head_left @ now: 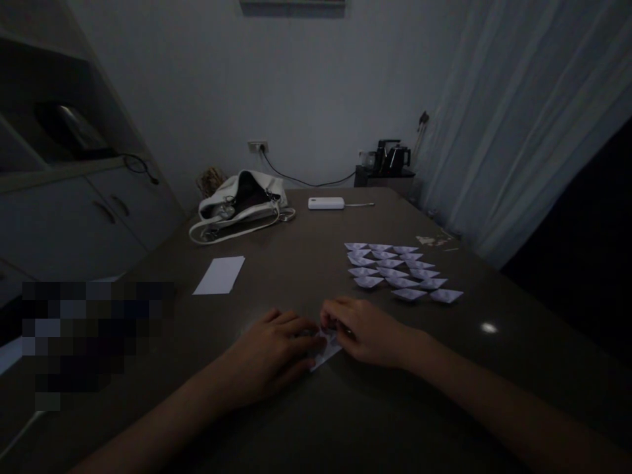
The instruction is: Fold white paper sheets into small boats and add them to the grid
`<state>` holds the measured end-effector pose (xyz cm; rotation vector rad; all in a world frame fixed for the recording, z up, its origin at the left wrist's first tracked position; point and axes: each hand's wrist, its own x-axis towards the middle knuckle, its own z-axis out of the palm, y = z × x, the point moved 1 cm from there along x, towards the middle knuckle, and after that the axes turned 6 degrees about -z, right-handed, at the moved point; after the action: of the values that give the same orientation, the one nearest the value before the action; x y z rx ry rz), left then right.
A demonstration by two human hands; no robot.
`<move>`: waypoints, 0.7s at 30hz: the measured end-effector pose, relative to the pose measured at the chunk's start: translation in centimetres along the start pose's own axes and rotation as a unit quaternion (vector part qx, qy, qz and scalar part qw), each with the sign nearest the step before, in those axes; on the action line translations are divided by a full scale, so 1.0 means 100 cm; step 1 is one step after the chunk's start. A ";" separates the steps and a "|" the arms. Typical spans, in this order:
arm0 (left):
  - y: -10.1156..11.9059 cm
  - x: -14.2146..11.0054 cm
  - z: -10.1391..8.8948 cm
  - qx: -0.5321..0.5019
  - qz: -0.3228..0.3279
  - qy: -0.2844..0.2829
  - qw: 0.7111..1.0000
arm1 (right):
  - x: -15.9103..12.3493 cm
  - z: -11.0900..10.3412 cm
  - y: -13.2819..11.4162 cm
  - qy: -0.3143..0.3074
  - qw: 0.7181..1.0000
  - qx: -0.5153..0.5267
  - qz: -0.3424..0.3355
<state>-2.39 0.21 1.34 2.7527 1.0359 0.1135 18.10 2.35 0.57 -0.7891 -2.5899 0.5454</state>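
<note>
A small piece of folded white paper (326,353) lies on the table right in front of me, partly covered by my fingers. My left hand (276,352) comes in from the left, its fingers and thumb holding the paper's left side. On the upper right part, my right hand (368,332) is closed, with curled fingers pinching the paper. The exact fold under the fingertips is hidden. Several folded paper boats (390,263) stand in rows beyond my right hand. A stack of white paper sheets (220,275) lies farther off to the left.
A white handbag (241,204) sits at the table's far left, near a white power bank (326,203) with a short cable. Paper scraps (428,241) lie by the right edge. A kettle (396,158) stands behind the table; a pale curtain (498,125) hangs on the right.
</note>
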 end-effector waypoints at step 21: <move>0.000 0.000 0.002 -0.010 -0.014 0.004 1.000 | -0.006 -0.035 -0.007 -0.147 0.985 -0.058 0.065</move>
<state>-2.39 0.20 1.11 2.7208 1.0687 0.1300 19.87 2.33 3.77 -0.9886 -2.8755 0.5921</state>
